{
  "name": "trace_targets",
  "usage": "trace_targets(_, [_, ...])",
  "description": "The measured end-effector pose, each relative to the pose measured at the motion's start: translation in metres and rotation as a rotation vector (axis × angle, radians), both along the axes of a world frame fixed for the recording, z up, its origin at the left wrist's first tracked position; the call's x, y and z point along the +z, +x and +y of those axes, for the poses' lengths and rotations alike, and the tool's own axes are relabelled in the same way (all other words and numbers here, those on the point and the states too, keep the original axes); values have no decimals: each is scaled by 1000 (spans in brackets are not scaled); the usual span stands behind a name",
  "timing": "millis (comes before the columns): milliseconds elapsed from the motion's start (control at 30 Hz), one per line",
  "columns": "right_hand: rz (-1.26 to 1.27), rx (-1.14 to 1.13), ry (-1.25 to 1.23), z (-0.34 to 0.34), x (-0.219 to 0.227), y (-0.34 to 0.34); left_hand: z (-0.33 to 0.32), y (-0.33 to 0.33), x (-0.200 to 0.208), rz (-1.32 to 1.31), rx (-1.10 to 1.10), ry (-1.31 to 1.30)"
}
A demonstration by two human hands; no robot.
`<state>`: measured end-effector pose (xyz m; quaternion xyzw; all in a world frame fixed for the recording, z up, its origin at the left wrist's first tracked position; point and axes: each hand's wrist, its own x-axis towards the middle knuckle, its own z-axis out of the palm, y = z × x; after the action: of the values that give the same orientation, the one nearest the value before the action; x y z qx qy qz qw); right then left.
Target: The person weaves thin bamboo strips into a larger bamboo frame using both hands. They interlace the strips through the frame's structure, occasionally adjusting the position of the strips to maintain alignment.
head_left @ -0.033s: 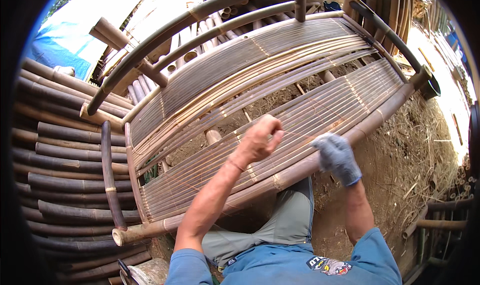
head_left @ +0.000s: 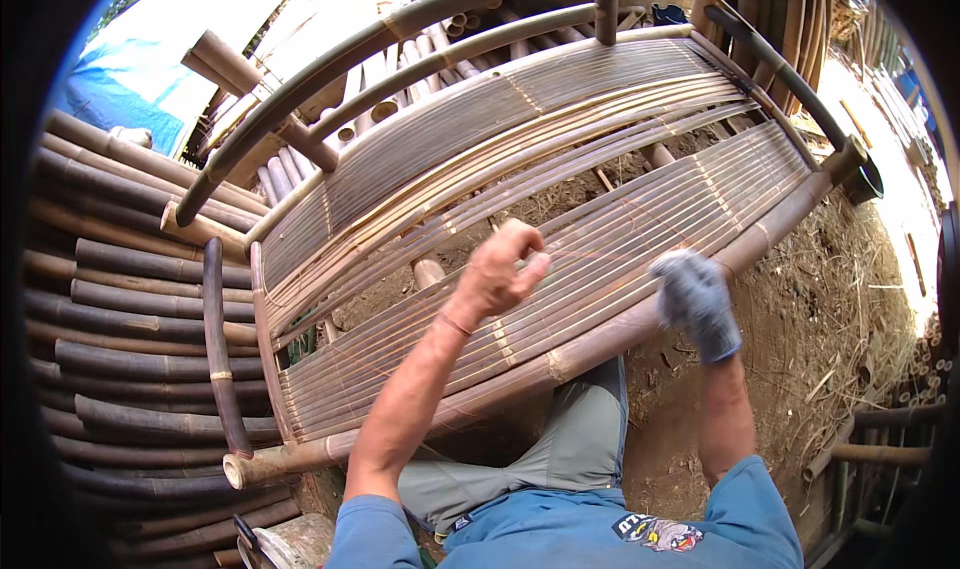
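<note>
A thin reddish-brown cord runs between my two hands, above the slatted bamboo seat of a bench. Bare, with fingers pinched together, my left hand grips one part of this cord over the seat's near slats. My right hand, in a grey knit glove, is closed near the bench's thick front pole, where the cord leads into it. Loops of similar cord lie across the slats. Between the near and far slats is a wide gap showing the ground.
Dark bamboo poles are stacked at the left. The bench's curved backrest rail arches along the far side, and its right armrest rises beyond the seat. A whitish bucket stands at the lower left; straw litters the dirt ground.
My hands have moved slightly apart. The gloved right hand has gone to the right, and the left hand a little to the left and up. The bench stays put.
</note>
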<state>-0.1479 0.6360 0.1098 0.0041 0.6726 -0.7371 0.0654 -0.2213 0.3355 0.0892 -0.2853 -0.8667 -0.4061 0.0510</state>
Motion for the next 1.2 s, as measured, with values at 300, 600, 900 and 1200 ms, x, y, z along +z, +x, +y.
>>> trace_targets(300, [491,-114,1719,-51,-46,-185,-61,-61,-98,-502,649,-427])
trace_targets(600, [139,989,1000,-156,-178,-257,-59,-117,-158,-663,132,-381])
trace_targets(900, [593,549,605,-144,-83,-157,-83,-59,-26,-1026,174,416])
trace_targets(1200, [431,-8,-382,33,27,46,-81,-58,-72,-677,409,27])
